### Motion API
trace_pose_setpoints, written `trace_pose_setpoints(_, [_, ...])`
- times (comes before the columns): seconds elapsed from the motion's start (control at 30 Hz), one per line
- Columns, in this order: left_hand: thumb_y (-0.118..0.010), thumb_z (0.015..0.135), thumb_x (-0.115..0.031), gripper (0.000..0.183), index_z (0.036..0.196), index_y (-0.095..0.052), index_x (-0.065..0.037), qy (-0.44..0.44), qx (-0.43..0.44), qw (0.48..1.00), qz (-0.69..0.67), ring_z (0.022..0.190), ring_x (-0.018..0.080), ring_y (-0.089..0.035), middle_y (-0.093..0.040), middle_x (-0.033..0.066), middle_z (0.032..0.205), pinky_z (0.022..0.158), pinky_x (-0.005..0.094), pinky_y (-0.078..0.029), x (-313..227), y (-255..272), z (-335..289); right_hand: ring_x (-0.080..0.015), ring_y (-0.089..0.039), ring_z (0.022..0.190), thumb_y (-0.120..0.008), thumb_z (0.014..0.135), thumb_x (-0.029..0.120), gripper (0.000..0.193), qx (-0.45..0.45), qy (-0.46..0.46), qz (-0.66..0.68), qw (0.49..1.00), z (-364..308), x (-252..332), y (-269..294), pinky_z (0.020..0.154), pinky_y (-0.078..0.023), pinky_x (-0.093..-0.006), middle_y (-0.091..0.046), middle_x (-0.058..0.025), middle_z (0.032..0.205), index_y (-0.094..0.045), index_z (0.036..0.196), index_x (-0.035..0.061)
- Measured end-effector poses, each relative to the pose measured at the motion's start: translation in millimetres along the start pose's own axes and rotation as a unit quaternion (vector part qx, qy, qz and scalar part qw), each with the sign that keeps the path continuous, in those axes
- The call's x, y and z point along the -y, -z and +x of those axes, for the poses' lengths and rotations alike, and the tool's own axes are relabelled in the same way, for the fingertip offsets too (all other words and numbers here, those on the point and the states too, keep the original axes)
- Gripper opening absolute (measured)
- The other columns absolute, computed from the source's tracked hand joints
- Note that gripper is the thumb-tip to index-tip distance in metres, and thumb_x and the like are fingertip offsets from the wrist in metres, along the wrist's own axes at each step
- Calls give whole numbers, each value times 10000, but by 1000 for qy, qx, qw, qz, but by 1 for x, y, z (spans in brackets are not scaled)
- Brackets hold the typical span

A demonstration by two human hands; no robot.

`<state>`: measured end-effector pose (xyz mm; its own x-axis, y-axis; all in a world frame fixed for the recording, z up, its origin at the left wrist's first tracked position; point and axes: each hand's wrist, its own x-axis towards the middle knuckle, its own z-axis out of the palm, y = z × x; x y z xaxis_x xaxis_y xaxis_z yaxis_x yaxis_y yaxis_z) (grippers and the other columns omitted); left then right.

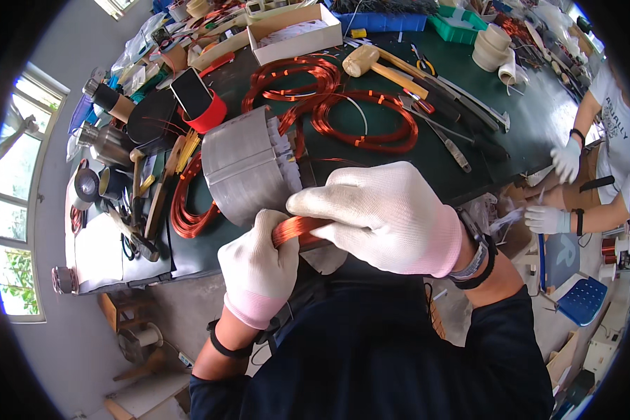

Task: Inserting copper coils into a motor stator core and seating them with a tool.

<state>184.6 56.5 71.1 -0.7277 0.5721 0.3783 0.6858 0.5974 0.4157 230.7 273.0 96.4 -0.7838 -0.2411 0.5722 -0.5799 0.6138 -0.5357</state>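
Observation:
Both my hands wear white knit gloves with pink cuffs. Between them runs a bundle of copper wire (295, 229), bent in a curve near the table's front edge. My left hand (260, 257) is closed round one end of the visible bundle. My right hand (378, 213) pinches the bundle from the other side, its fingertips partly hidden. Just beyond them a grey metal stator core (243, 168) lies on its side, white paper liners (285, 159) sticking out of its slots. Copper coils (364, 124) tied with orange bands spread behind and to the right of the core.
On the dark green table (469, 164) lie a mallet (361, 61), a file-like tool (455, 150) and a caliper (493, 119). A phone (190, 92) rests in a red holder at the left, near metal flasks (108, 143). A co-worker's gloved hands (567, 159) are at the right.

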Motion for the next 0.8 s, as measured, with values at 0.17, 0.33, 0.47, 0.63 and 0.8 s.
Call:
trace_pose_setpoints(0.17, [-633, 936, 6, 135, 1070, -628, 2, 10, -14, 991, -132, 618, 355, -685, -634, 174, 687, 577, 361, -518, 9, -9, 3, -303, -693, 836, -819, 777, 139, 386, -128, 31, -8, 991, 7, 4, -2, 740, -566, -364, -708, -84, 975, -719, 1147, 94])
trace_pose_setpoints(0.33, [-609, 976, 5, 125, 1097, -610, 33, 15, -12, 989, -150, 611, 342, -694, -633, 183, 688, 577, 339, -516, 7, -7, 4, -318, -670, 914, -742, 841, 158, 342, -59, 65, -5, 996, -34, 6, -40, 776, -548, -422, -670, -95, 992, -661, 1148, 32])
trace_pose_setpoints(0.47, [-601, 970, 12, 144, 1109, -610, 51, 4, -24, 983, -182, 642, 329, -716, -681, 175, 740, 606, 330, -535, -2, -6, 7, -329, -672, 855, -715, 925, 164, 264, 75, -135, 112, 982, -43, -14, -59, 766, -542, -413, -678, -135, 924, -635, 1130, 17])
trace_pose_setpoints(0.63, [-599, 947, 14, 196, 1137, -617, 57, -10, -29, 986, -167, 650, 346, -717, -680, 187, 745, 617, 349, -544, 13, -12, -2, -342, -685, 811, -680, 979, 186, 216, 205, -289, 338, 872, -43, -16, -55, 752, -550, -392, -683, -160, 866, -639, 1104, 15])
trace_pose_setpoints(0.8, [-558, 963, -16, 199, 1143, -623, 42, 112, 31, 949, -294, 772, 165, -709, -695, 102, 838, 699, 306, -555, -3, 2, 8, -431, -659, 822, -641, 975, 205, 164, 139, -185, 185, 955, -67, -10, -72, 732, -522, -491, -660, -194, 837, -639, 986, 42])
